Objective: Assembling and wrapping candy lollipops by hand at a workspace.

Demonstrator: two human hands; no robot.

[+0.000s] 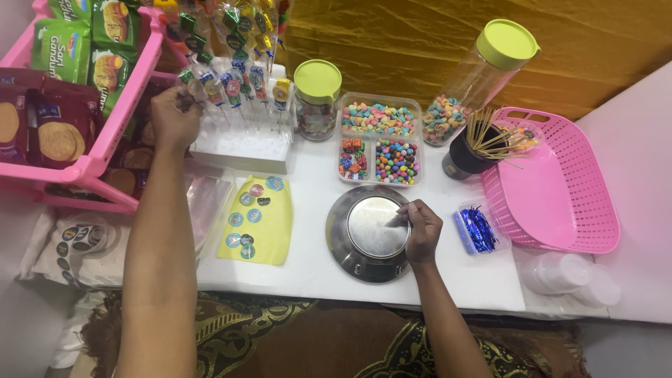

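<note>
A round metal scale (369,234) sits near the front edge of the white counter (315,269), and the right hand (422,229) rests on its right rim, fingers (406,218) pinched narrow over the shiny plate; whether they hold anything is too small to tell. The left hand (173,115) reaches up to a white foam block (246,148) planted with wrapped lollipops (234,84), fingers closed around one stick at the block's left end.

Behind the scale stands a clear divided tray of coloured candies (379,140), flanked by a short jar with a yellow-green lid (316,98) and a tall tilted jar of cereal rings (476,80). A black cup of wooden skewers (470,150) stands just beside the tall jar's base. A small tub of blue twist ties (479,229) lies right of the scale, touching a pink basket (560,189). A yellow sticker sheet (257,220) lies left of the scale.

A pink rack of biscuit packets (63,105) is cut off at the left edge. Clear plastic cups (567,273) at the counter's right front are hard to make out. Bare counter shows only in front of the scale and sticker sheet.
</note>
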